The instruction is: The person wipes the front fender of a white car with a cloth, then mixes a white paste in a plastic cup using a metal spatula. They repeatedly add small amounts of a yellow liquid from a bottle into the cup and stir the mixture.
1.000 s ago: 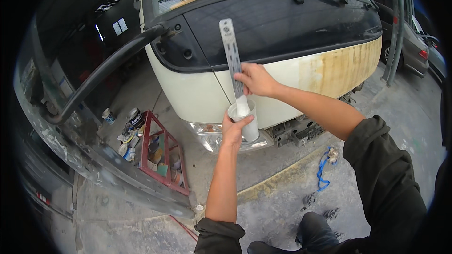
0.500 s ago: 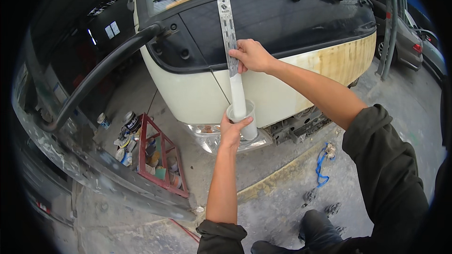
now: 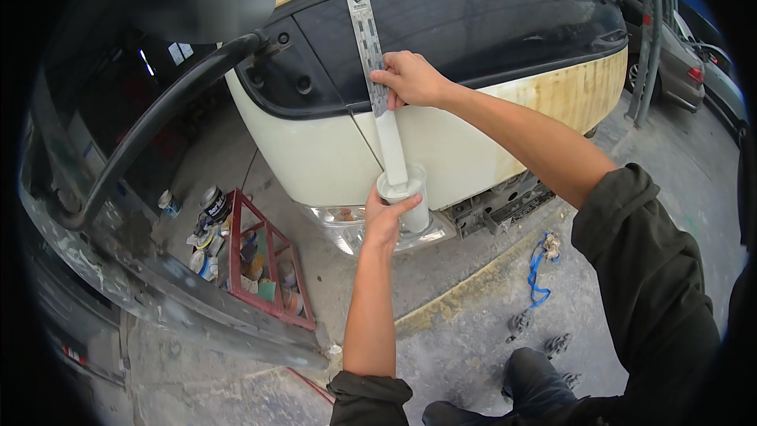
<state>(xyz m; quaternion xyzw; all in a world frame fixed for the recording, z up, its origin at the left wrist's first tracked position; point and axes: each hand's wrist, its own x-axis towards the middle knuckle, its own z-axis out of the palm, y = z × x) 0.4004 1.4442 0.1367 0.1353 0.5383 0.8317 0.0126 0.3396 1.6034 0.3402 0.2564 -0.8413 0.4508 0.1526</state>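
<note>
My right hand [image 3: 410,79] is closed around the middle of a long flat metal paint-mixing stick [image 3: 363,39] with slots along its upper part. White paint coats the lower stretch of the stick, which slants down into a translucent plastic mixing cup [image 3: 419,203]. Fingers and thumb of my left hand [image 3: 384,219] wrap the near left side of this cup. White paint [image 3: 409,188] shows inside its rim, around the stick's lower end. The stick's very tip is hidden in the cup.
A cream vehicle front [image 3: 315,158] with a dark panel stands just beyond my hands. At left are a bent black bar [image 3: 169,99], a red metal frame [image 3: 272,268] holding clutter, and paint cans [image 3: 214,203]. A blue cord [image 3: 535,276] lies on the floor at right.
The stick's top has swung left, so it leans more, still inside the cup. Both hands have shifted slightly left and up in view. A blurred grey shape has appeared at upper left.
</note>
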